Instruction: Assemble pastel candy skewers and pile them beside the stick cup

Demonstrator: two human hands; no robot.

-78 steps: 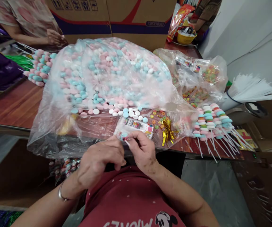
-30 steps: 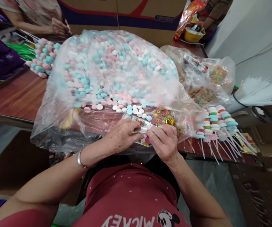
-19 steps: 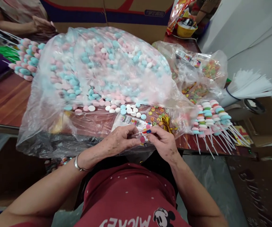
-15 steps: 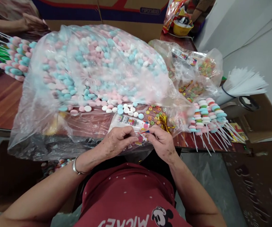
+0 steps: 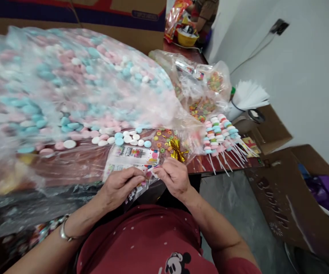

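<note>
Several flat printed plastic bags (image 5: pixel 137 152) lie at the table's front edge, with colourful artwork on them. Just in front of them, my left hand (image 5: pixel 121 186) is closed in a pinch at the edge of one printed bag. Close to its right, my right hand (image 5: pixel 174 177) pinches the same bag, thumb against fingers. Its lower part, dark with white lettering, hangs between the hands over the table edge. Beyond the right hand is a bundle of gold twist ties (image 5: pixel 177 150), beside small coloured candy rings (image 5: pixel 160 144).
A big clear bag of pink, blue and white marshmallows (image 5: pixel 81 83) covers the left. At right lie candy skewers (image 5: pixel 218 133) with sticks jutting over the edge, near a container of white sticks (image 5: pixel 248 97). Cardboard boxes (image 5: pixel 275 205) stand right; a person (image 5: pixel 206 15) is behind.
The view has swung to the right. Both hands have come down slightly toward my body, and more of the printed bags shows behind them.
</note>
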